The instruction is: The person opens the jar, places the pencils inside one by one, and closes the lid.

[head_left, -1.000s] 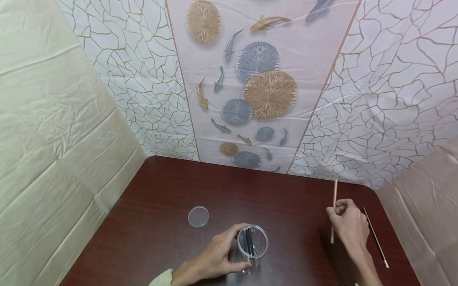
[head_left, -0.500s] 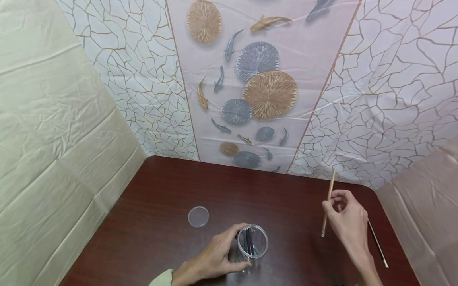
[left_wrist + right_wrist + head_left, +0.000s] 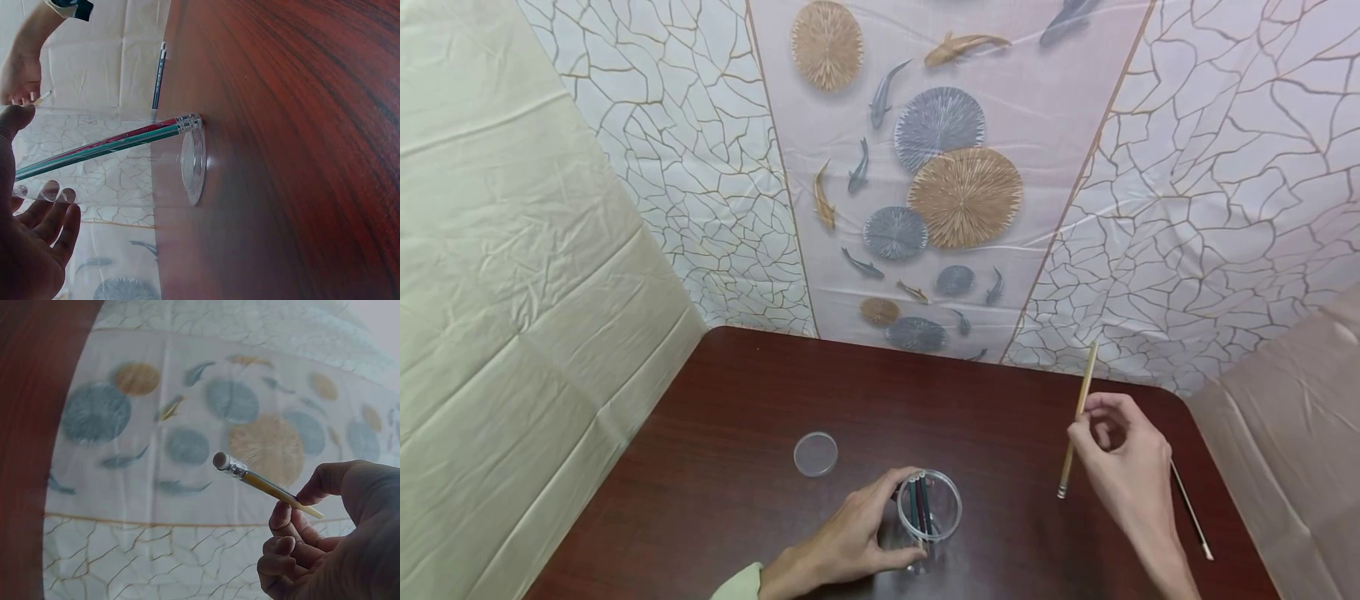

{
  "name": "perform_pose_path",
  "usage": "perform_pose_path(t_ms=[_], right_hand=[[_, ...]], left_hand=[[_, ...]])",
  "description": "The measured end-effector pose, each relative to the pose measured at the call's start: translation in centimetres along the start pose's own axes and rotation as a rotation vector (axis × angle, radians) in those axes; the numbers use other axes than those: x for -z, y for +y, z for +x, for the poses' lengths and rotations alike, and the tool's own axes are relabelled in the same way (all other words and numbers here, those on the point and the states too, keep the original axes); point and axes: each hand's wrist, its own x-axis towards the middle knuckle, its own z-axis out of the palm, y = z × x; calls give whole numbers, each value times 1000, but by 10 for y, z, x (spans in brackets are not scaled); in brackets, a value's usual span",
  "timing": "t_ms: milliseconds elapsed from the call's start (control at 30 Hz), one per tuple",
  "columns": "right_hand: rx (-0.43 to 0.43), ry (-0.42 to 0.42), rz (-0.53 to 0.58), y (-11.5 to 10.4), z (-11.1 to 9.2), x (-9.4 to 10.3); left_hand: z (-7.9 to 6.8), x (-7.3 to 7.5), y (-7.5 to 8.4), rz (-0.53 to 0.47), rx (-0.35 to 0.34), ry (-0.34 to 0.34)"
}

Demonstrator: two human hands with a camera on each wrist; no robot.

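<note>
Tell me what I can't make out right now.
Head view: the far end of the dark pencil on the table, hidden by the right hand.
Left wrist view: the upper ends of the pencils in the clear cup, hidden behind the left hand.
Left wrist view: any lettering on them, too small to read.
Head view: the left sleeve, cut off by the bottom edge.

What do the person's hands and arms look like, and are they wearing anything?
The left hand and right hand have no gloves showing. A pale yellow-green sleeve covers the left arm behind the wrist. The right forearm looks bare, but something dark with a pale edge shows farther up, too cut off to name.
</note>
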Motion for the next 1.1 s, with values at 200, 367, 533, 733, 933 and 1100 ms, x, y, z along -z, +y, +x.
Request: perform_pose_path(t_ms=[200, 367, 533, 733, 933, 1100], right_hand=[[34, -42, 121, -18, -11, 1], [59, -81, 221, -31, -20, -1], [85, -109, 264, -41, -28, -2], [140, -147, 345, -47, -34, -5], [155, -189, 399, -51, -40, -10], [171, -204, 410, -52, -43, -15]], left_hand=[[0, 1, 1, 1, -4, -1], [0, 0, 0, 1, -5, -5], [0, -1, -1, 7, 1, -10], [0, -1, -1, 11, -1, -8], [0, -1, -1, 24, -1, -5], [-1, -2, -1, 36, -2, -5]])
